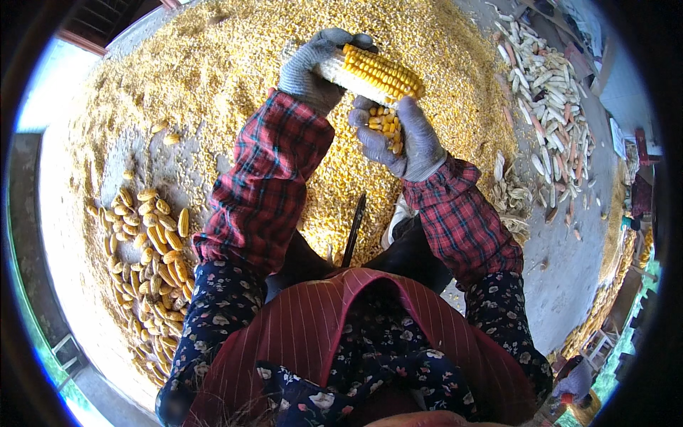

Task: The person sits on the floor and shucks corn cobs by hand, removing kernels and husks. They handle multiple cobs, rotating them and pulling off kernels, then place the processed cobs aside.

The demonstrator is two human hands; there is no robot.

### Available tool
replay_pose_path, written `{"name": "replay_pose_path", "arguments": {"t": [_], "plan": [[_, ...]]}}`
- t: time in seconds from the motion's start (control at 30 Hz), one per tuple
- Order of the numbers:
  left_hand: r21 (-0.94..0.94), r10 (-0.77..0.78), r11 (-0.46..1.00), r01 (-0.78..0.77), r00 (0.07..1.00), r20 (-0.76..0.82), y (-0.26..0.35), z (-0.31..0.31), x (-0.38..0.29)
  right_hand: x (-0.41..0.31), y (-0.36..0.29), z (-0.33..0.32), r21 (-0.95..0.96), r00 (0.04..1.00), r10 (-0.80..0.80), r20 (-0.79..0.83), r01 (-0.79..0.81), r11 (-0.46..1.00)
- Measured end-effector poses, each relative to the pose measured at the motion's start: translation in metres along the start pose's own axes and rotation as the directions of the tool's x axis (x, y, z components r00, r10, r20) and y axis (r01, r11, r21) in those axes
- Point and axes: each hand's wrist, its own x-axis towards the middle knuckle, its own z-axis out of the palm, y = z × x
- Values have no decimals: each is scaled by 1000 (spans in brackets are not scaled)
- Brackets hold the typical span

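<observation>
A partly shelled corn cob (pixel 381 74) is in my gloved left hand (pixel 315 69), which grips its bare white end. Yellow kernels in rows still cover its upper side. Just below the cob's right end, my gloved right hand (pixel 403 139) cups loose corn kernels (pixel 387 127), its thumb at the cob's tip. Beneath both hands spreads a broad layer of loose kernels (pixel 427 32). A dark, narrow bar (pixel 355 229) stands out between my knees, its lower end hidden.
Whole corn cobs (pixel 160 240) lie heaped at the left. Stripped cobs (pixel 555 112), white and reddish, form a pile at the right, with dry husks (pixel 509 197) nearer me. A small white stool (pixel 600 344) stands at the lower right.
</observation>
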Motion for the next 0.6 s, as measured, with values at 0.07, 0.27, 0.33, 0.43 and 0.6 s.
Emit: {"name": "replay_pose_path", "arguments": {"t": [0.07,0.27,0.33,0.43,0.6], "plan": [[12,10,1000,-11,997,72,-3,2,-1,0,-5,3,20,999,23,-37,-22,1000],[51,23,998,-32,985,170,-7,1,-2,-1,-5,3,-164,987,104,-119,-123,979],[56,21,998,-29,991,136,-12,-1,0,2,-2,1,-131,986,70,-152,-90,987],[0,21,1000,-21,999,41,-10,-4,2,4,-2,-5,-131,994,73,-86,-84,988],[190,18,980,-51,985,173,-4,-1,-3,5,3,0,116,999,3,-36,1,993]]}}
